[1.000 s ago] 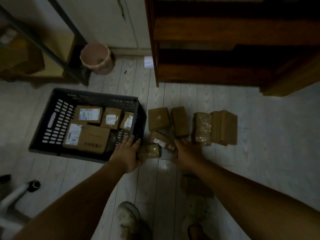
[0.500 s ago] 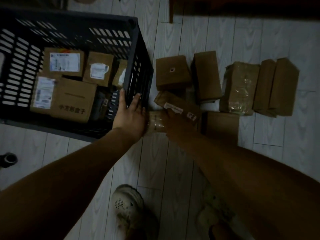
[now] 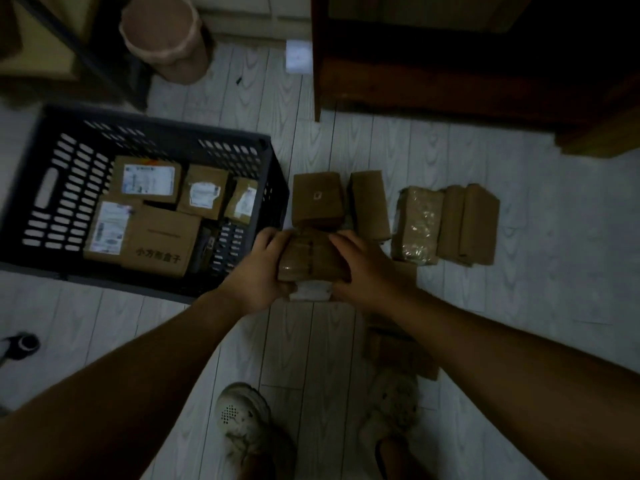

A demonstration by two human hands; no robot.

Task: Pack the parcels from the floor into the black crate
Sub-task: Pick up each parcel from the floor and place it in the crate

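Observation:
A black crate stands on the floor at left and holds several labelled brown parcels. Just right of its near corner, my left hand and my right hand grip a small taped brown parcel from both sides, with a white-labelled parcel pressed under it. Behind the hands, more brown parcels lie in a row on the floor, ending with a tape-wrapped one and a pair at the right. Another parcel lies under my right forearm.
A dark wooden cabinet stands at the back right. A pink bin sits at the back left beside a dark metal frame. My two shoes are on the pale plank floor below. A chair castor is at the left edge.
Both hands have closed on the small taped parcel and the labelled one beneath it and lifted them from the floor. The camera has pulled back and up.

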